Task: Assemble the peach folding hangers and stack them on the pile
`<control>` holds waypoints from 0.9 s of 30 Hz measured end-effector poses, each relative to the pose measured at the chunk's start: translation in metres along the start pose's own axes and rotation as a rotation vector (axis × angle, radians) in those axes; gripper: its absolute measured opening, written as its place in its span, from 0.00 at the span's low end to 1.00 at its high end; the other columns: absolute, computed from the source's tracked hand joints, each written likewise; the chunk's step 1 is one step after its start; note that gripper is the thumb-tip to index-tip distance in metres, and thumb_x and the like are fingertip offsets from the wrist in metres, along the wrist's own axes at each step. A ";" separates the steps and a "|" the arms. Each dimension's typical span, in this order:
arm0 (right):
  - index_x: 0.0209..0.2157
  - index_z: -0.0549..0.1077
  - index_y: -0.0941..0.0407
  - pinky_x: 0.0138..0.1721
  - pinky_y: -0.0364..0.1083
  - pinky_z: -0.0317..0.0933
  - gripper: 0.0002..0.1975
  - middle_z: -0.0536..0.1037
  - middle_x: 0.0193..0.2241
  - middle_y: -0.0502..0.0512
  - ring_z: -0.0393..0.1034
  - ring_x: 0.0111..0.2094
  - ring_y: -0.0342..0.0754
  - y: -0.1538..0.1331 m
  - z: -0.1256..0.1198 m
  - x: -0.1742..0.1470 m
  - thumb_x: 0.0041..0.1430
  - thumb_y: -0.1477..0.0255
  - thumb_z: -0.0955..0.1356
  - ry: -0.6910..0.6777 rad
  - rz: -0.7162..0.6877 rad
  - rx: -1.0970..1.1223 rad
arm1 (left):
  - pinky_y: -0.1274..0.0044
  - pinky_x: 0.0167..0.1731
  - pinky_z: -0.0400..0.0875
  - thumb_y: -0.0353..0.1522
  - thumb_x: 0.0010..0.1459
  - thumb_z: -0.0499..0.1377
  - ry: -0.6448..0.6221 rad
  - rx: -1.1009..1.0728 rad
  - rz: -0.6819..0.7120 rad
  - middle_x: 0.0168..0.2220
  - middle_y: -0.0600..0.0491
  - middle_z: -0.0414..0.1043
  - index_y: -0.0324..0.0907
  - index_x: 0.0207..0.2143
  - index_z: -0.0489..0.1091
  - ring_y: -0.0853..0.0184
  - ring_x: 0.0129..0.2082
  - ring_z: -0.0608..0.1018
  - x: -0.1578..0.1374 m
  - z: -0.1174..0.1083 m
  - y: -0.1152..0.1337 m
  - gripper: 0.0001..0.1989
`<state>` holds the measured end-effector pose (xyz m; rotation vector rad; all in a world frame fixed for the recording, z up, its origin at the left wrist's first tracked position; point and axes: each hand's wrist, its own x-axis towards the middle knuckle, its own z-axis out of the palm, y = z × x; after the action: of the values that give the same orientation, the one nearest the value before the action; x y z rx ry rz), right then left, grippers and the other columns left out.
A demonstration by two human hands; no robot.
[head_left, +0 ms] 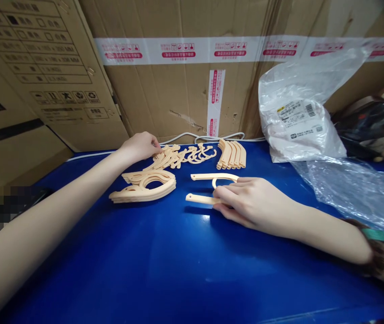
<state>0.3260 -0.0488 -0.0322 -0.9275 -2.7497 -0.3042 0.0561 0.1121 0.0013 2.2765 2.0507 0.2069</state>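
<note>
My right hand [246, 200] is closed around a cream plastic folding hanger [201, 177], its two arms pointing left and a curved piece between them. The fingers cover its right part. My left hand [142, 146] reaches to the back of the table, fingertips pinched together at the left end of a pile of loose hanger pieces [181, 156]. Whatever those fingertips grip is hidden. In front of the left hand lies a stack of folded hangers [144, 194]. Several curved hanger arms [232, 154] stand in a row right of the pile.
Cardboard boxes [164, 90] wall off the back and left of the blue table [164, 261]. A white cable [192, 134] runs along the rear edge. At the right are a white plastic bag [296, 90] and clear plastic wrap [354, 191]. A dark object [33, 202] lies beyond my left forearm.
</note>
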 end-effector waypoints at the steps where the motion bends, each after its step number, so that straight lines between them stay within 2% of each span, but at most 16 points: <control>1: 0.35 0.69 0.58 0.31 0.45 0.56 0.12 0.78 0.29 0.54 0.71 0.27 0.45 0.001 0.000 0.000 0.69 0.69 0.58 -0.010 0.004 0.000 | 0.76 0.25 0.67 0.42 0.49 0.60 -0.005 -0.016 -0.001 0.32 0.50 0.81 0.43 0.33 0.77 0.63 0.27 0.79 0.000 0.000 -0.001 0.13; 6: 0.36 0.69 0.58 0.30 0.45 0.55 0.12 0.79 0.29 0.54 0.72 0.27 0.46 0.003 0.001 0.000 0.68 0.69 0.59 -0.025 0.023 -0.003 | 0.75 0.24 0.67 0.43 0.47 0.61 -0.001 -0.059 0.009 0.27 0.50 0.79 0.43 0.31 0.77 0.62 0.25 0.78 0.000 0.001 -0.002 0.14; 11: 0.36 0.68 0.58 0.24 0.44 0.49 0.12 0.78 0.29 0.53 0.69 0.23 0.44 0.003 0.000 -0.002 0.69 0.69 0.58 -0.038 0.053 0.007 | 0.75 0.25 0.67 0.40 0.46 0.61 0.023 -0.063 0.024 0.26 0.51 0.78 0.43 0.29 0.76 0.64 0.23 0.77 -0.001 0.001 0.000 0.11; 16: 0.35 0.66 0.58 0.25 0.43 0.50 0.09 0.76 0.27 0.52 0.67 0.23 0.43 0.002 -0.002 -0.001 0.67 0.71 0.58 -0.046 0.038 0.081 | 0.75 0.25 0.65 0.38 0.46 0.62 0.087 -0.061 0.039 0.26 0.51 0.77 0.43 0.27 0.75 0.62 0.26 0.77 -0.001 -0.002 0.003 0.09; 19: 0.33 0.65 0.57 0.26 0.43 0.50 0.07 0.74 0.26 0.51 0.65 0.23 0.42 0.003 -0.003 -0.001 0.66 0.72 0.59 -0.027 0.017 0.121 | 0.75 0.27 0.66 0.39 0.50 0.60 0.154 -0.074 0.077 0.28 0.49 0.77 0.41 0.30 0.74 0.62 0.28 0.76 -0.004 -0.012 0.007 0.11; 24: 0.33 0.64 0.56 0.28 0.43 0.53 0.05 0.75 0.28 0.52 0.67 0.24 0.43 0.004 -0.003 0.000 0.64 0.74 0.59 -0.076 -0.003 0.221 | 0.76 0.35 0.66 0.41 0.62 0.50 0.331 -0.097 0.202 0.32 0.53 0.75 0.41 0.41 0.70 0.68 0.31 0.74 -0.036 -0.035 0.027 0.15; 27: 0.33 0.63 0.55 0.29 0.43 0.53 0.03 0.76 0.28 0.51 0.67 0.24 0.43 0.005 -0.003 0.000 0.62 0.74 0.60 -0.042 0.024 0.195 | 0.78 0.32 0.64 0.39 0.66 0.47 0.448 -0.142 0.359 0.33 0.53 0.74 0.42 0.42 0.68 0.69 0.28 0.74 -0.069 -0.038 0.046 0.14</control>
<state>0.3295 -0.0463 -0.0287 -0.9242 -2.7422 -0.0109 0.0885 0.0371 0.0417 2.6695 1.6836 0.9263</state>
